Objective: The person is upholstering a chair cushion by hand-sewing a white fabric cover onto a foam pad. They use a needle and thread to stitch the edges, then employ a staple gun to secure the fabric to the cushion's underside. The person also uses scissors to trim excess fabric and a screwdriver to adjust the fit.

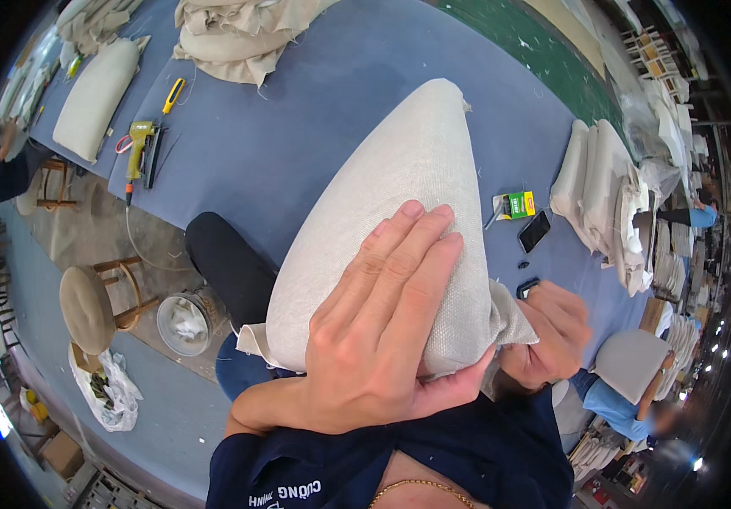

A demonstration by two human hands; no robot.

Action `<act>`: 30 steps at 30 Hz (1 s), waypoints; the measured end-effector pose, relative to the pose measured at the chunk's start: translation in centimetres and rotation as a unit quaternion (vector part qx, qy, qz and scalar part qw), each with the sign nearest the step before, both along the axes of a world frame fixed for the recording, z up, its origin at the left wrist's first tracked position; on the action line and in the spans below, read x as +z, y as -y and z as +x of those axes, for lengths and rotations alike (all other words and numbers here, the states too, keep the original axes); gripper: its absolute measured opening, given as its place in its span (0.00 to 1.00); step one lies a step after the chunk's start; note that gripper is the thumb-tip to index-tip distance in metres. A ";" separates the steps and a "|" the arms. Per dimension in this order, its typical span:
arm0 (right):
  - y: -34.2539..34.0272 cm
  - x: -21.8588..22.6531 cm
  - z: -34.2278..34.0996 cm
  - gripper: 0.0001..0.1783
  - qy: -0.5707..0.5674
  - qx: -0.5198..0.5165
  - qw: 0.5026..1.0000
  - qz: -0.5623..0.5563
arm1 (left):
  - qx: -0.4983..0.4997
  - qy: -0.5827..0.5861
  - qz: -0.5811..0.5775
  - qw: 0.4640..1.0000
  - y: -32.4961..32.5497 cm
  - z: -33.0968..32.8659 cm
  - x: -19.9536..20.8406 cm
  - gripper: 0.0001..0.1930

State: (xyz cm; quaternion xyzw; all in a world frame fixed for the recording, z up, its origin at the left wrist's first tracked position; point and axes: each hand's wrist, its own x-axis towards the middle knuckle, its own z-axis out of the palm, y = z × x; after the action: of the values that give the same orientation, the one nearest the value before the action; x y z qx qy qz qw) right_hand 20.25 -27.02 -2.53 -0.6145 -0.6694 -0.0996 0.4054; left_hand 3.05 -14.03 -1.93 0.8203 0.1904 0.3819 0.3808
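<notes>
A beige fabric-covered seat cushion (382, 187) stands tilted up in front of my chest, its far tip pointing over the blue-grey table. My left hand (374, 339) grips its near part, with long fingers laid over the face and the thumb round the lower edge. Loose cover fabric (510, 318) sticks out at the right corner. My right hand (548, 331) is closed on that flap, its fingertips partly hidden. Another bit of loose fabric (253, 343) hangs at the cushion's lower left corner.
On the table (238, 144) lie a staple gun (138, 148) with a hose, a yellow-handled tool (173, 96), a small green-yellow box (516, 205) and a phone (534, 232). Stacked covers (599, 187) lie right. A stool (90, 310) and bucket (186, 321) stand left; a co-worker (616, 403) is right.
</notes>
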 end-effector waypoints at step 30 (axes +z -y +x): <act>-0.1 -7.4 2.6 0.11 -0.102 -0.150 0.979 0.095 | 0.069 -0.077 0.038 0.994 -0.7 -0.1 -2.4 0.51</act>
State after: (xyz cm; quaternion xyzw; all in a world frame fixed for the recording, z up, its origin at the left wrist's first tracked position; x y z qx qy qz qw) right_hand 22.84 -26.91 -9.92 -0.6733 -0.5125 -0.1589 0.5087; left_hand 2.93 -13.28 -4.30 0.8462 0.2606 0.3494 0.3066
